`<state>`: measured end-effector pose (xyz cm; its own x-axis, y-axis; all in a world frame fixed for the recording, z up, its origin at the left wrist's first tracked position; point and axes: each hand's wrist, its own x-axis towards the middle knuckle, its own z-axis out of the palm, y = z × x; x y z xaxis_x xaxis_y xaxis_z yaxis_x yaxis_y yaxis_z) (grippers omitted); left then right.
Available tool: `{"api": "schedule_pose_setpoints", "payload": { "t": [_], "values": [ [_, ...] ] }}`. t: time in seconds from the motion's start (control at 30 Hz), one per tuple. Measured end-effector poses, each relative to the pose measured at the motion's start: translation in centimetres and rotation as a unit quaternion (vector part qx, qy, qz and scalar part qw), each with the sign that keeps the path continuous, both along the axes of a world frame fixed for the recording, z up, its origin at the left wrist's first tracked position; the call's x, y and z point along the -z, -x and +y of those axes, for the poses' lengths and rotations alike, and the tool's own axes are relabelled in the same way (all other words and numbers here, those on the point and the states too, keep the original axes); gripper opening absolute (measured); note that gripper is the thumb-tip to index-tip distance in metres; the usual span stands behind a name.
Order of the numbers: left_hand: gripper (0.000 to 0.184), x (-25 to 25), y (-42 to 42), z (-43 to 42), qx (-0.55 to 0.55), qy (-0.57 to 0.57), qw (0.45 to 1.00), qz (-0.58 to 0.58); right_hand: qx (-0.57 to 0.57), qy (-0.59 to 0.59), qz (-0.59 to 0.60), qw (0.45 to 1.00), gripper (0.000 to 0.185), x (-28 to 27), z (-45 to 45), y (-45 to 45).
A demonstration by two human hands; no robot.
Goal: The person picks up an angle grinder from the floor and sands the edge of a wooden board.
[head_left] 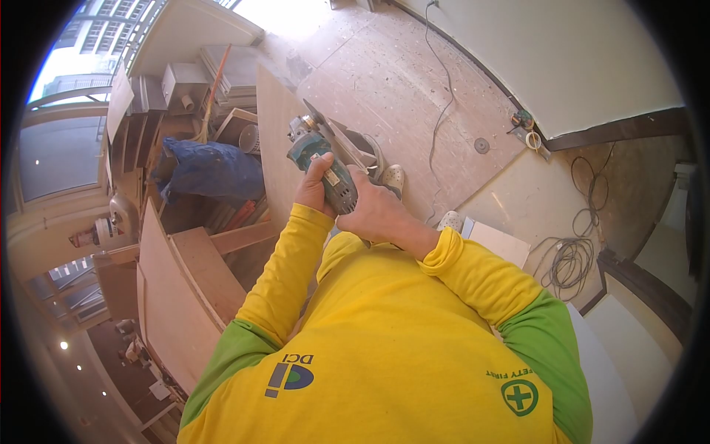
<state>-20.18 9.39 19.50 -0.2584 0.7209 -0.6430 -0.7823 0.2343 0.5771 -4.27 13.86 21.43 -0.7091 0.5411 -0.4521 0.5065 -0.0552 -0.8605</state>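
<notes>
Both my hands are closed around a green angle grinder [323,164], held in front of my waist with its metal head pointing away and to the left. My left hand [316,185] grips the body from the left, the thumb lying along the top. Around the rear of the body, my right hand [379,211] is wrapped from the right; some of its fingers are hidden. A dark, thin part shows edge-on beside the grinder head; I cannot tell whether it is the grinder's disc or something behind. A plywood panel [275,133] stands just beyond the grinder.
A blue plastic bag [211,169], boards and a broom [217,89] crowd the left side. A cable [450,81] crosses the floor boards [384,74]. A grey disc [481,145], a tape roll [532,140] and a coiled cable [569,266] lie at right.
</notes>
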Motion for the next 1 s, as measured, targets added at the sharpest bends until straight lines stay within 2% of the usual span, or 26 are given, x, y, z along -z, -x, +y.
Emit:
{"api": "schedule_pose_setpoints", "payload": {
  "t": [1.0],
  "values": [
    [0.032, -0.55, -1.12, -0.73, 0.013, 0.000, 1.000, -0.007, 0.014, -0.006, 0.008, 1.000, 0.102, -0.23, -0.93, -1.02]
  ]
}}
